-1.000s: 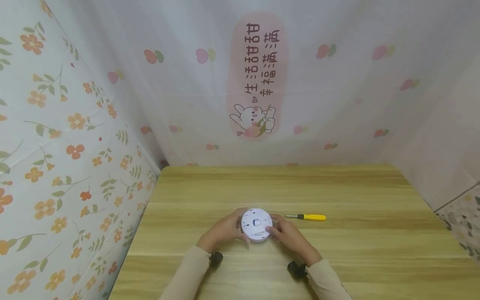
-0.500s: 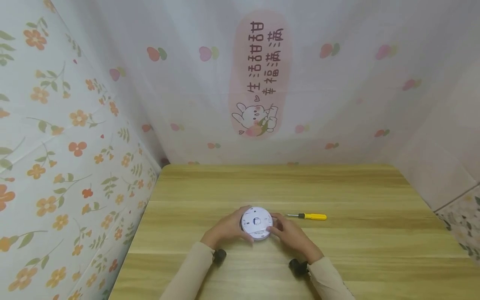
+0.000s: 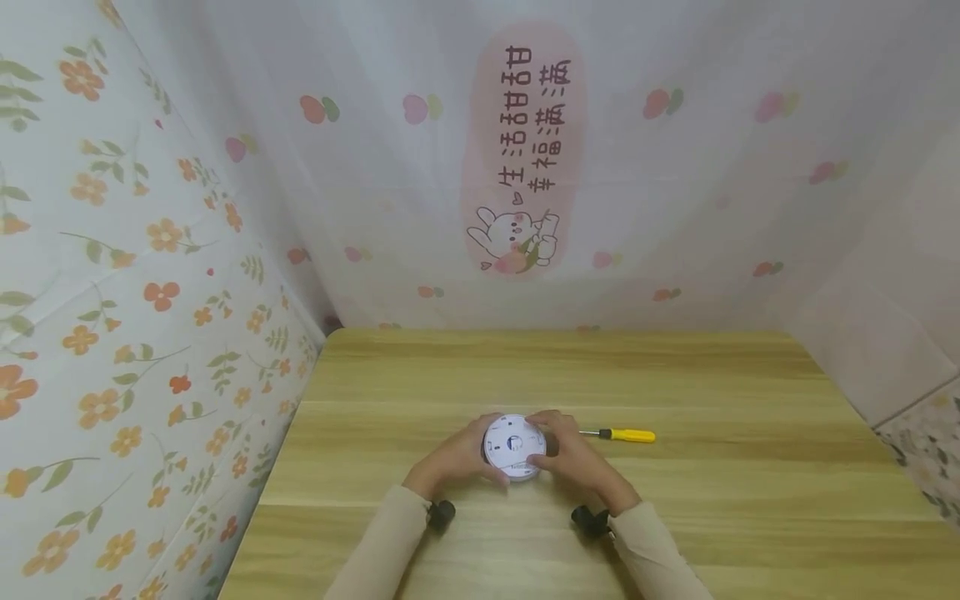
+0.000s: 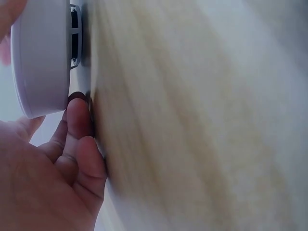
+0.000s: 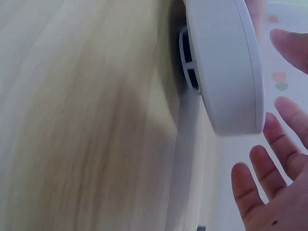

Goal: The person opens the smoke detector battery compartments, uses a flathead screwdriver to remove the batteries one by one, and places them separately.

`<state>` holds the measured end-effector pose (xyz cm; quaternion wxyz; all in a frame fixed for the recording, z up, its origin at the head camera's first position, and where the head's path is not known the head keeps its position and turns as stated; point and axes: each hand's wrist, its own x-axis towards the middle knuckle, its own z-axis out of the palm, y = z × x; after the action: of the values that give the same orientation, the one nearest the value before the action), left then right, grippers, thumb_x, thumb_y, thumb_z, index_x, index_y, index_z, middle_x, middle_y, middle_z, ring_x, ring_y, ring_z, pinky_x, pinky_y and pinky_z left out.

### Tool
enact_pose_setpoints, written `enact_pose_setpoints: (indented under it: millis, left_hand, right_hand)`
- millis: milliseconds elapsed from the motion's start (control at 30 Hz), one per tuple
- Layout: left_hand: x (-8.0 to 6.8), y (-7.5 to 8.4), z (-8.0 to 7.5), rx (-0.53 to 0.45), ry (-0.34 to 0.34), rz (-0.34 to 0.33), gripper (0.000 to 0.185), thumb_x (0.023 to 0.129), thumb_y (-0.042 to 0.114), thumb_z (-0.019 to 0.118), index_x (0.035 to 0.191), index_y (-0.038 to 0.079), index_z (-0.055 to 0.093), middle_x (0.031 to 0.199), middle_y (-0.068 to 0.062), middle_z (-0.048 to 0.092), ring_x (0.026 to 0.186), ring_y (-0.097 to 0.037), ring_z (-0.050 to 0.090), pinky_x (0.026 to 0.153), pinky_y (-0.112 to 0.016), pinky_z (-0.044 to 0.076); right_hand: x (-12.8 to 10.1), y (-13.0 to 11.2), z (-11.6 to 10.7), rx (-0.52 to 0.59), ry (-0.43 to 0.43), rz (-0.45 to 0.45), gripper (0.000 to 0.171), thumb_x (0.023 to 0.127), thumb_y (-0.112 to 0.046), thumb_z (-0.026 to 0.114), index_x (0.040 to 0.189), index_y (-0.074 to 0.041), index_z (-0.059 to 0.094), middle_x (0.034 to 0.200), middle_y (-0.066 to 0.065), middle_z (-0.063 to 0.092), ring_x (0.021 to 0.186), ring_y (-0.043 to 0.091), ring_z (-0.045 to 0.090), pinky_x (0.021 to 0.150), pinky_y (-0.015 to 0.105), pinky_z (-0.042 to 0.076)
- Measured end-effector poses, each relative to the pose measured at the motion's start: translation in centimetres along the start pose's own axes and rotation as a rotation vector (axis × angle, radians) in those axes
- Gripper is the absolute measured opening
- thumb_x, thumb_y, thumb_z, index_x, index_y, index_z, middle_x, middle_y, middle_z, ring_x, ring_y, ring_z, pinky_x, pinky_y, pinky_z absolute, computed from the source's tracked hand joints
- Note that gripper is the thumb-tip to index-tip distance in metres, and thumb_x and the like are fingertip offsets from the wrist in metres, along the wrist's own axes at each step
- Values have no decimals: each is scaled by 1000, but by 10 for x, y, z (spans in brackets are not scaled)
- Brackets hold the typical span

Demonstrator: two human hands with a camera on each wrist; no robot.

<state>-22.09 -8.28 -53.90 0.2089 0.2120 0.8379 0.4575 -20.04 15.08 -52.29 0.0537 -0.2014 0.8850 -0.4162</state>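
A round white smoke detector is held just at the tabletop, its flat base with slots and a central hole facing up. Its vented side faces the wood. My left hand grips its left rim, with the thumb at the near side and fingers round the far side. My right hand is around the right rim, its fingers spread. In the right wrist view, the right hand's fingers stand relaxed and apart from the detector's white side wall.
A screwdriver with a yellow handle lies on the wooden table, just right of my right hand. Behind the table hangs a printed curtain, and a floral one hangs on the left.
My right hand has loosened from the detector's right rim, its fingers shifting towards the far side and spreading. My left hand keeps its hold, and the detector stays almost in place.
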Motion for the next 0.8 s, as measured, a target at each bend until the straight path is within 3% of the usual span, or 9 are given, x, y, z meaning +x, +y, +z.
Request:
enact_pose_setpoints:
  millis: [233, 533, 800]
  left_hand:
    - [1, 0, 1, -12, -17, 35, 103, 65, 31, 89, 149, 17, 31, 143, -1, 48, 128, -19, 48, 110, -41, 36]
    - [2, 0, -1, 32, -31, 31, 104, 67, 31, 88, 150, 13, 28, 143, -7, 47, 126, -22, 49, 107, -41, 39]
    - [2, -1, -2, 33, -37, 20, 104, 67, 31, 88, 150, 13, 28, 144, -8, 47, 126, -23, 49, 106, -41, 40]
  right_hand:
    - [8, 0, 8, -96, 5, -92, 58, 78, -22, 78, 129, -7, 56, 129, 10, 58, 115, 29, 47, 97, 45, 33]
    - [17, -1, 11, -147, -82, -57, 65, 77, -26, 79, 135, -11, 53, 133, 10, 53, 119, 30, 44, 96, 47, 33]
    - [20, -4, 10, -173, -141, -51, 61, 77, -26, 79, 132, -13, 56, 125, 6, 49, 112, 26, 39, 88, 39, 29]
